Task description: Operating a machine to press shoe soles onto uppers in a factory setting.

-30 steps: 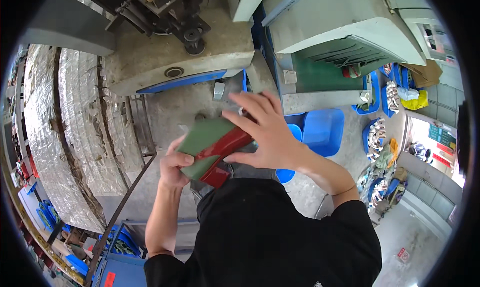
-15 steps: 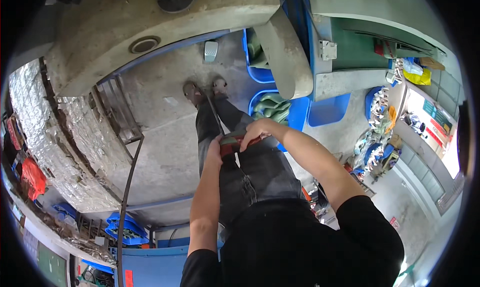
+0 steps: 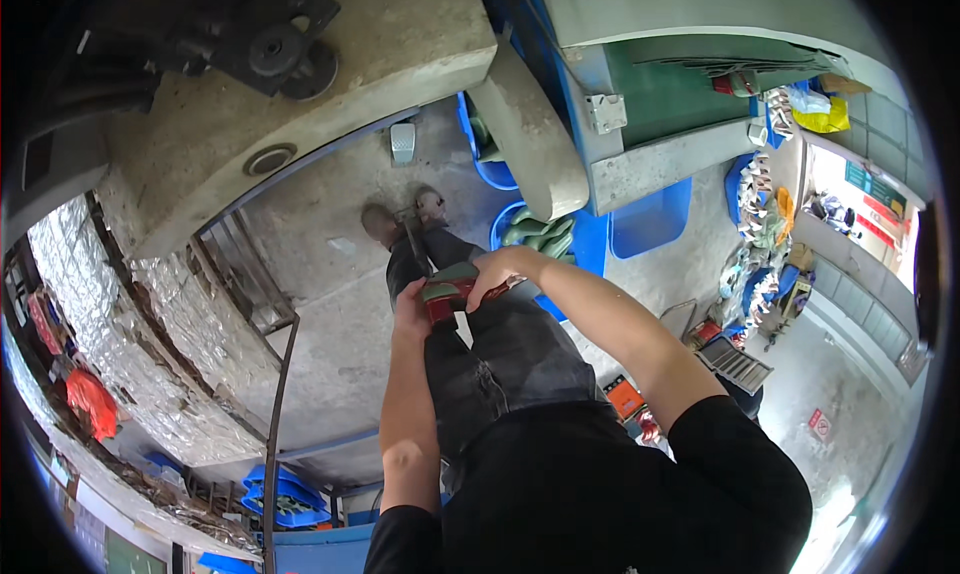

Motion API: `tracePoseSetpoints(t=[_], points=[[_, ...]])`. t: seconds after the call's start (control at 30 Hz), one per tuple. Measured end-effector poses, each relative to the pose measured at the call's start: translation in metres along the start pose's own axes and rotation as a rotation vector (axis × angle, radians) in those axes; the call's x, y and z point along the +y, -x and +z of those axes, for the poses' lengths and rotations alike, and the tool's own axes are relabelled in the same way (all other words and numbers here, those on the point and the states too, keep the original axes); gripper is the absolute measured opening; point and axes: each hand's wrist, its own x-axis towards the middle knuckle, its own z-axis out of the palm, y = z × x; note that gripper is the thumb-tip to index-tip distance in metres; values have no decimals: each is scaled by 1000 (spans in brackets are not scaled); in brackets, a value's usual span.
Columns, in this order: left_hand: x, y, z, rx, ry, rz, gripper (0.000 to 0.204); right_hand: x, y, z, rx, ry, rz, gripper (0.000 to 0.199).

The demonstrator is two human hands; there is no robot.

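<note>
A shoe last (image 3: pixel 443 292), green with a dark red upper around it, is held in front of my thighs. My left hand (image 3: pixel 411 312) grips its left end with closed fingers. Over its right part, my right hand (image 3: pixel 495 272) is wrapped with the thumb pointing down. A white strip hangs below the last between the hands. Parts of the last are hidden by my fingers. Just beyond my right hand, several green shoe lasts (image 3: pixel 545 236) lie in a blue bin (image 3: pixel 592 242) on the floor.
Ahead stands a large beige machine (image 3: pixel 400 49) with a black fitting (image 3: pixel 285 59). Beside it runs a green conveyor (image 3: pixel 670 89) with a blue bin (image 3: pixel 650 219) below. Crinkled foil (image 3: pixel 90 284) covers equipment at left, near a metal post (image 3: pixel 278 424). Racks of shoes (image 3: pixel 752 209) stand right.
The view has shifted, with the machine's black fitting now showing more at upper left. Both hands still hold the last, which has turned slightly and shows more of its green top.
</note>
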Motion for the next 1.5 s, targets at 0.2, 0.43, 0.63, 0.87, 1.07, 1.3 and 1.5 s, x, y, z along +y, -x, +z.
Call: tracePoseSetpoints(t=[0.2, 0.43, 0.63, 0.87, 1.07, 1.3, 1.5], points=[[14, -5, 2, -62, -15, -22, 38, -8, 8, -8, -24, -34, 41, 77], [3, 11, 19, 271, -296, -82, 29, -26, 41, -6, -3, 296, -1, 91], [12, 38, 20, 232, -231, -187, 38, -40, 67, 16, 118, 309, -24, 76], [16, 51, 12, 124, -359, -360, 52, -85, 140, 67, 293, 264, 16, 46], [-31, 28, 7, 22, -508, -432, 55, -5, 125, 127, 377, 13, -53, 52], [-111, -153, 53, -16, -736, -653, 55, 151, 40, 129, 508, -222, 173, 58], [-122, -155, 109, -211, -842, -489, 67, 198, 83, 116, 560, -151, 79, 55]])
